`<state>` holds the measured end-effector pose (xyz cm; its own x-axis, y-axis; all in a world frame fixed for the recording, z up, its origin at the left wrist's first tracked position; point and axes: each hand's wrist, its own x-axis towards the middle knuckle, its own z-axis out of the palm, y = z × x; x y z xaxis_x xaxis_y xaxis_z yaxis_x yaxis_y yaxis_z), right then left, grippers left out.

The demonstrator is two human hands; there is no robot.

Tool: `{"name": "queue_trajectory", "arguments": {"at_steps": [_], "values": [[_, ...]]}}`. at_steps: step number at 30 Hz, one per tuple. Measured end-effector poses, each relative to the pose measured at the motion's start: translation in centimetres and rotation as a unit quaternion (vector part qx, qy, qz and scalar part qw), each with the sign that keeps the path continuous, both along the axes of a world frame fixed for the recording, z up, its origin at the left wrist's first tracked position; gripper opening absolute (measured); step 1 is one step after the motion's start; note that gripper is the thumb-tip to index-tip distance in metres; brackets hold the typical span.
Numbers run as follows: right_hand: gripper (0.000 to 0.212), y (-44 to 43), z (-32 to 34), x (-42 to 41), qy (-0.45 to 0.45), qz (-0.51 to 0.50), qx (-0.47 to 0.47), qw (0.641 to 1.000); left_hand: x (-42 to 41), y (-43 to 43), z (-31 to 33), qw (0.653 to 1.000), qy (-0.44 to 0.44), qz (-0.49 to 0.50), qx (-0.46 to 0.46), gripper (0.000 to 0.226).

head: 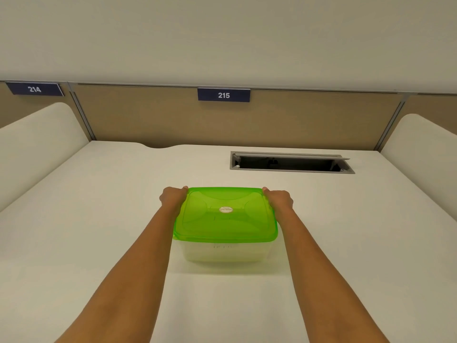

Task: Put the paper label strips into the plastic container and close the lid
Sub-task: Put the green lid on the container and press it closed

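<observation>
A clear plastic container (223,252) stands in the middle of the white desk, with its translucent green lid (225,220) lying flat on top. My left hand (172,198) grips the lid's far left corner, thumb on the rim. My right hand (279,199) grips the far right corner the same way. A small round sticker sits at the lid's centre. Faint dark marks show through the lid and the front wall; I cannot make out paper label strips clearly.
The white desk (99,219) has an open grey cable hatch (291,162) at the back right. A tan partition with a "215" sign (223,95) closes the back, and white side dividers stand left and right.
</observation>
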<state>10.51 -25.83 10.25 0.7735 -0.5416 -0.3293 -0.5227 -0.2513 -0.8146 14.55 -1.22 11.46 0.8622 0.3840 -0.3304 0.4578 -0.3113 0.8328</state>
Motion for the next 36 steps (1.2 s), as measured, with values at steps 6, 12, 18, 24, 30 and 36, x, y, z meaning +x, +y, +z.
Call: {"name": "queue_trajectory", "arguments": {"at_steps": [6,12,18,24,30,36], "values": [[0.055,-0.2,0.3,-1.5,-0.013,0.046,-0.037,0.998,-1.6,0.3,0.1,0.998,-0.040,-0.044,0.025,0.044],[0.038,0.1,-0.2,-4.2,-0.047,0.028,-0.011,0.998,-4.3,1.4,-1.0,0.998,-0.047,-0.032,-0.002,0.030],[0.034,0.2,-1.2,-7.5,-0.060,-0.014,0.115,0.991,-7.1,2.9,-2.4,0.997,-0.032,-0.014,-0.073,0.022],[0.036,0.7,-1.3,-10.5,-0.061,-0.048,0.203,0.976,-9.8,3.1,-2.6,0.981,-0.018,0.003,-0.191,0.040],[0.042,1.6,-1.4,-12.2,-0.096,-0.093,0.287,0.948,-11.2,2.9,-2.1,0.964,-0.012,0.014,-0.266,0.049],[0.029,2.0,-1.1,-12.5,-0.108,-0.132,0.309,0.936,-11.0,2.9,-2.2,0.962,-0.014,0.023,-0.272,0.050]]}}
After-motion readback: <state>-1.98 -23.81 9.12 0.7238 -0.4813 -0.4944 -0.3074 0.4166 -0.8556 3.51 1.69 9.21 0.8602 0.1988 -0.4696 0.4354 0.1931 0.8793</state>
